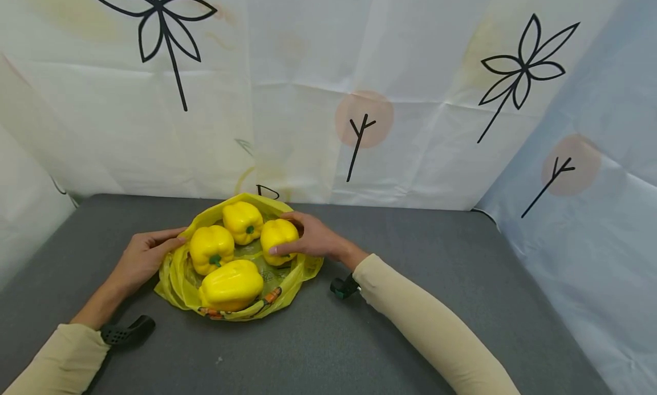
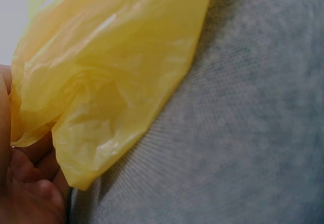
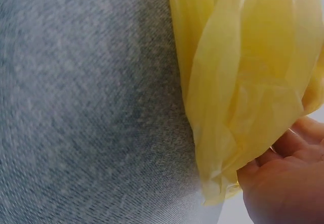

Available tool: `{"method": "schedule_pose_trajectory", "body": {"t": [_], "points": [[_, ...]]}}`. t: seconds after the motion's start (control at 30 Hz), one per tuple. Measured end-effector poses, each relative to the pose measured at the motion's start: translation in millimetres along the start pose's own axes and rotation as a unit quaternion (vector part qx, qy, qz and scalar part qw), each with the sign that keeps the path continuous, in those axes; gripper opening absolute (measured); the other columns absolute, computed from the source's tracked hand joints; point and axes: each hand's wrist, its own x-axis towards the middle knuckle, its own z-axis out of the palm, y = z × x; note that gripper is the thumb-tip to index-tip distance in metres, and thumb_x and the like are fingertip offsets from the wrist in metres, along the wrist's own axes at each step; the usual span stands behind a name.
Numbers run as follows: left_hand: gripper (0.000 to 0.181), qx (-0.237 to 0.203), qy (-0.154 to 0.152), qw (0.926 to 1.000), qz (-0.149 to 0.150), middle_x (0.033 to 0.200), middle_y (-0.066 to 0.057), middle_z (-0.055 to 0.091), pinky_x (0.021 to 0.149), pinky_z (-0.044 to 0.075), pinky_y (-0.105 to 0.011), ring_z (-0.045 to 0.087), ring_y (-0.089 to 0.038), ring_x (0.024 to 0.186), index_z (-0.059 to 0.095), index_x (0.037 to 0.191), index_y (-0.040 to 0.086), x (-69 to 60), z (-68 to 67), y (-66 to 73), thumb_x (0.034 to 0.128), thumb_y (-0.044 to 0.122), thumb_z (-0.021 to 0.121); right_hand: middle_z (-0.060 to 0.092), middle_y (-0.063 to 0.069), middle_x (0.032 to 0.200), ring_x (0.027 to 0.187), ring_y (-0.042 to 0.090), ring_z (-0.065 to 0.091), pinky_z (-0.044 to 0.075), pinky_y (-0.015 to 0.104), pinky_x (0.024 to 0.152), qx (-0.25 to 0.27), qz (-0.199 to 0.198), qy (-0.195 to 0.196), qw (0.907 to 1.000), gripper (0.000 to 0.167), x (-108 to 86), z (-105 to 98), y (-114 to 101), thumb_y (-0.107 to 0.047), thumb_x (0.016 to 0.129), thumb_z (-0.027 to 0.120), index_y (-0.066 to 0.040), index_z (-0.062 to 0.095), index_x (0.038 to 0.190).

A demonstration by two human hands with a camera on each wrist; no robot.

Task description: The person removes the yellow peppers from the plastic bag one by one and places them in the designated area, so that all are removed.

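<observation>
A yellow plastic bag [image 1: 174, 284] lies spread open with its rim rolled outward. Inside it sit several yellow bell peppers: one at the back [image 1: 242, 219], one at the left [image 1: 211, 245], and a large one lying on its side in front [image 1: 233, 284]. My left hand [image 1: 136, 264] pinches the bag's left edge between thumb and fingers; the left wrist view shows the plastic [image 2: 111, 102] between them. My right hand [image 1: 319, 235] reaches over the right rim and grips the right-hand bell pepper [image 1: 277, 238], thumb in front. In the right wrist view the plastic hides most of that pepper.
The bag rests on a grey cloth-covered table [image 1: 385, 326]. Behind it hangs a white printed curtain [image 1: 297, 144], and a bluish one [image 1: 605, 258] borders the right side. A dark strap [image 1: 128, 331] is on the left wrist, another [image 1: 344, 286] on the right.
</observation>
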Motion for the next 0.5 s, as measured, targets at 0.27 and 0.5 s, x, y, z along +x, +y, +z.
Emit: {"method": "schedule_pose_trajectory", "body": {"t": [0.27,0.5], "points": [[0.048,-0.004,-0.001,1.0000,-0.001,0.120,0.021,0.059,0.078,0.054,-0.013,0.058,0.013,0.101,0.056,0.140,-0.008,0.8,-0.2,-0.1,0.1070,0.027,0.056,0.051,0.005,0.141,0.120,0.019,0.055,0.049,0.034,0.098,0.032,-0.024,0.036,0.9986,0.084,-9.4,-3.7,-6.5,-0.032,0.088,0.080,-0.011,0.037,0.157],[0.047,-0.002,-0.002,1.0000,0.001,0.121,0.019,0.060,0.078,0.054,-0.013,0.058,0.013,0.101,0.056,0.140,-0.008,0.7,-0.4,-1.5,0.1070,0.026,0.056,0.050,0.002,0.144,0.125,0.020,0.055,0.051,0.036,0.098,0.084,-0.051,0.064,0.9930,0.081,-19.9,-12.4,-10.7,-0.031,0.087,0.081,-0.015,0.041,0.155]]}}
